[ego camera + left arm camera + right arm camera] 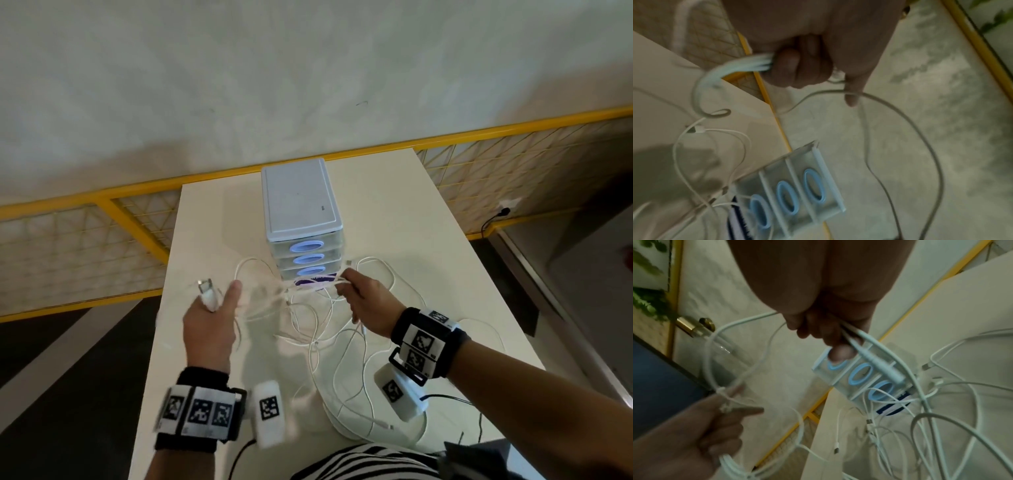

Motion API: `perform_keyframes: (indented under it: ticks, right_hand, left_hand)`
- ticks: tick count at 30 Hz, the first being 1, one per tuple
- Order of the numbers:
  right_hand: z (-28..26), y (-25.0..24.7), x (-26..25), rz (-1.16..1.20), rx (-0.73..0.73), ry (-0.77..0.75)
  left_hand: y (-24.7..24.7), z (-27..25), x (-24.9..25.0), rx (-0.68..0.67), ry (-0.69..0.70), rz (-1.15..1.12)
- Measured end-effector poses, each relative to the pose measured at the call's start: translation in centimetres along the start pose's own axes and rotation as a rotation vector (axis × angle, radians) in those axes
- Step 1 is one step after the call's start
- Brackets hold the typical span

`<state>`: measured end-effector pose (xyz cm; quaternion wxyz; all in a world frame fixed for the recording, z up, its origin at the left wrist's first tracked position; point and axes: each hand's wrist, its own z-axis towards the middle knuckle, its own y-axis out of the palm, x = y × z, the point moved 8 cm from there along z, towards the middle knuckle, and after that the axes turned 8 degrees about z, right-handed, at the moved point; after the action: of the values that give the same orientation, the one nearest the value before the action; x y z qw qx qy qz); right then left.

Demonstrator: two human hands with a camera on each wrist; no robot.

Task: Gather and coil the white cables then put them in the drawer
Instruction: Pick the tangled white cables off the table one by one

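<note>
between our two hands, just above the middle of the worktop (205, 212), a short run of the white cables (329, 346) is strung roughly left to right, in front of the small drawer unit (301, 219) that stands toward the far edge. our left hand (210, 329) is clenched round a bundle of gathered loops with a plug end sticking up past the thumb; the left wrist view shows several strands squeezed together under curled fingers (797, 71). our right hand (363, 305) pinches two or three strands and connector ends near the front of the drawers, fingers curled down around them. most of the remaining cable lies loose on the worktop, from below the right hand toward the near edge, in overlapping loops, so we judge the right hand is the nearer one for feeding slack while the left keeps the coil. the three upper drawers look closed; the bottom one shows something dark at its front and may be pulled out a little, but cables cross it and we cannot tell for sure. how many separate cables there are is hard to make out, the left hand is motion-blurred, and the near loops are partly hidden by the wrist cameras and cut off at the near edge.
</note>
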<state>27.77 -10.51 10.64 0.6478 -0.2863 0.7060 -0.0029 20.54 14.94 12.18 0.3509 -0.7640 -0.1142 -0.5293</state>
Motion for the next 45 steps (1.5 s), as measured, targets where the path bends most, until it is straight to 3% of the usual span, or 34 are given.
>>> perform_keyframes:
  ticks: [4, 8, 10, 12, 16, 20, 23, 27, 32, 40, 43, 45]
  right_hand:
    - [-0.3, 0.3, -0.9, 0.005, 0.008, 0.013]
    - [-1.7, -0.7, -0.8, -0.031, -0.009, 0.003]
    - [-2.3, -3.3, 1.6, -0.127, 0.048, 0.11]
    - [-3.4, -6.8, 5.4, -0.235, 0.126, 0.273]
    - [-6.7, -9.4, 12.4, -0.499, 0.035, 0.481]
    - [-7.7, -7.9, 17.2, -0.705, -0.093, 0.547]
    - [-7.3, -6.8, 19.3, -0.722, -0.088, 0.533]
    - [-4.7, -6.3, 18.6, -0.647, 0.003, 0.416]
    - [1.9, -7.2, 18.1, -0.468, 0.091, 0.403]
    - [12.1, -7.8, 18.4, -0.439, 0.052, 0.401]
    - [14.2, -7.5, 18.6, -0.492, 0.016, 0.385]
    - [14.9, -7.3, 18.9, -0.541, -0.031, 0.383]
  left_hand:
    - [-0.1, -1.7, 0.9, 0.093, 0.128, 0.139]
    - [-0.8, -2.2, 2.9, 0.084, 0.301, 0.215]
    - [-2.0, -1.5, 3.2, 0.077, 0.255, 0.091]
    - [-3.5, -0.7, 3.2, 0.061, 0.125, -0.185]
    - [-5.6, 1.0, 2.2, -0.03, -0.058, -0.619]
    - [-6.3, 1.7, 0.6, -0.121, -0.17, -0.753]
    - [-6.7, 1.6, -0.1, -0.137, -0.175, -0.737]
    - [-6.4, 0.3, -0.8, -0.147, -0.185, -0.672]
    - [-5.9, -1.2, -1.8, -0.172, -0.193, -0.629]
    - [-6.6, -3.6, -2.3, -0.168, -0.132, -0.426]
    - [-6.7, -4.5, -2.7, -0.119, -0.117, -0.324]
    - [-6.3, -4.8, -3.2, -0.066, -0.157, -0.372]
